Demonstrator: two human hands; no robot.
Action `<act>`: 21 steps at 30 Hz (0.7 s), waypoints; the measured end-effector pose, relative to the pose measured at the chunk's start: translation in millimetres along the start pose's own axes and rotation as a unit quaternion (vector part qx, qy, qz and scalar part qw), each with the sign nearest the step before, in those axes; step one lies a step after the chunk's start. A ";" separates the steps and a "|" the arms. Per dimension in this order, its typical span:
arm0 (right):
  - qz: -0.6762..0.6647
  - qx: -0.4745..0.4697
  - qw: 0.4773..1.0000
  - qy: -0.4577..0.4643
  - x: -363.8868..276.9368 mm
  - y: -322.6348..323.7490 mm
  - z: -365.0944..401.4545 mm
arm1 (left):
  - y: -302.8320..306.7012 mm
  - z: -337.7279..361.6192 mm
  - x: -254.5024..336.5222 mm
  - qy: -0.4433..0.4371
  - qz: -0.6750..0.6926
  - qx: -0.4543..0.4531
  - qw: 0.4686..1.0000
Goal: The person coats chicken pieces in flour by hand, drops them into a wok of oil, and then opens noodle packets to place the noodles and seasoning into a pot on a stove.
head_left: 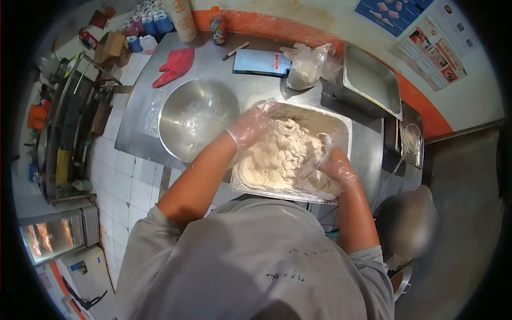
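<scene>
In tray [326, 116] — flour [282, 154], L hand [250, 127], R hand [336, 168].

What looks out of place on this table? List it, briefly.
Nothing looks spilled or damaged. Two oddities: a red glove lies loose on the table beyond the bowl, and a pen lies on the same table as the tray of flour that the left hand and right hand are in.

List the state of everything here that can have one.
Flour, heaped, loose.
Tray, holding the flour.
Steel bowl, nearly empty, dusted white.
Deep pan, looks empty.
Bottle, upright, capped.
Left hand, gloved, on the flour.
Right hand, gloved, fingers in the flour.
</scene>
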State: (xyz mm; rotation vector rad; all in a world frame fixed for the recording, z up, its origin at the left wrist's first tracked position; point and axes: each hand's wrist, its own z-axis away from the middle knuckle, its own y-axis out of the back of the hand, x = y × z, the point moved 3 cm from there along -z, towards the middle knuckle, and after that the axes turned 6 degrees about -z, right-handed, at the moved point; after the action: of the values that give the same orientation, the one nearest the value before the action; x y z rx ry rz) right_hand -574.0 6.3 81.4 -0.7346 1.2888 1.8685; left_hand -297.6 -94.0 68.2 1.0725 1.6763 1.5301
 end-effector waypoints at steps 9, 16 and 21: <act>0.264 -0.096 0.958 -0.063 -66.9 -93.6 -55.6 | -26.6 4.3 -0.8 0.298 0.640 0.240 0.667; 0.474 -0.039 0.871 0.118 12.7 -177.4 -110.6 | 4.9 6.4 18.1 0.238 0.410 0.279 0.835; 0.441 -0.091 0.880 0.153 -35.6 -127.3 -82.3 | -0.2 9.7 16.0 0.229 0.450 0.309 0.806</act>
State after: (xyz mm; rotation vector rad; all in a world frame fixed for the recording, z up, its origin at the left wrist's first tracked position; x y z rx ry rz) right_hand -445.2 -51.7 15.8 -0.5875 1.8731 2.7009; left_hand -296.9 -75.2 67.9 2.2298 2.2402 1.9461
